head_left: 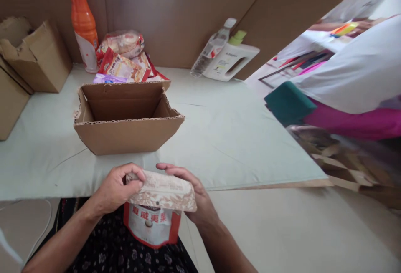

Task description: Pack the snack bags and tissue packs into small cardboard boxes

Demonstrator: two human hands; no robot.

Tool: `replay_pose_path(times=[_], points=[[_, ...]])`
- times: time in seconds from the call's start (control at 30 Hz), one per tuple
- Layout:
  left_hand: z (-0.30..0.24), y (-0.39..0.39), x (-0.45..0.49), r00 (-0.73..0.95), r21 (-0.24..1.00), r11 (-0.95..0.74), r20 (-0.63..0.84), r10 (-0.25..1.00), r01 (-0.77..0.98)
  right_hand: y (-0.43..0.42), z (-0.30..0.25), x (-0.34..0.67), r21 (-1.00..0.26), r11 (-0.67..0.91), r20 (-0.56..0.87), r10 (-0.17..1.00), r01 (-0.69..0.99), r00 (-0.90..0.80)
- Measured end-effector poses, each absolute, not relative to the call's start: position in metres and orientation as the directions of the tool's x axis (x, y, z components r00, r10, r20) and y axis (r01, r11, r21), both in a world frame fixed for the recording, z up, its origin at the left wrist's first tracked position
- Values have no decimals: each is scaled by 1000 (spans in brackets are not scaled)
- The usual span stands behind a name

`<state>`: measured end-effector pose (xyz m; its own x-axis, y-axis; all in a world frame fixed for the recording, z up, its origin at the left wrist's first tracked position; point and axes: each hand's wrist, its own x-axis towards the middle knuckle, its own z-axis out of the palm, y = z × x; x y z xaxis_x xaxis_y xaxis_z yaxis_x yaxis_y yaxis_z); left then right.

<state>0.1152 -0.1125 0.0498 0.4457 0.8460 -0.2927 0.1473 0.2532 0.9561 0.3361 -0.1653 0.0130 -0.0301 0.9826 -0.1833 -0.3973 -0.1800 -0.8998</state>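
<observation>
Above my lap, at the table's front edge, both my hands are on a beige, leaf-patterned packet (pixel 166 191) with small print and a small dark dot. My left hand (pixel 120 185) pinches its left end between thumb and fingers. The right end rests in my right hand (pixel 199 193), whose forefinger stretches along the far side; its other fingers are partly hidden. Right under the packet is a red-and-white macadamia nut pouch (pixel 152 225), its top covered. I cannot tell whether the two are joined. Just beyond my hands stands an open cardboard box (pixel 128 135), its inner bottom hidden.
Behind the box lie several snack packets (pixel 125 66) beside an orange drink bottle (pixel 83 22). A clear bottle (pixel 213 47) and a white jug (pixel 230 60) stand at the back. More cardboard boxes (pixel 46 56) are at the left. At the right is another person (pixel 354 68).
</observation>
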Motion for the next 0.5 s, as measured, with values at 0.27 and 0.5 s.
replay_pose_path(times=[0.27,0.5], points=[[54,-129,123,393,956,-225,137,909,189,-192,-4,338,-877,-272,-298,955,-397,4],[62,-137,118,463,907,-389,277,842,165,-177,2,341,-945,-293,-277,953,-144,-121]])
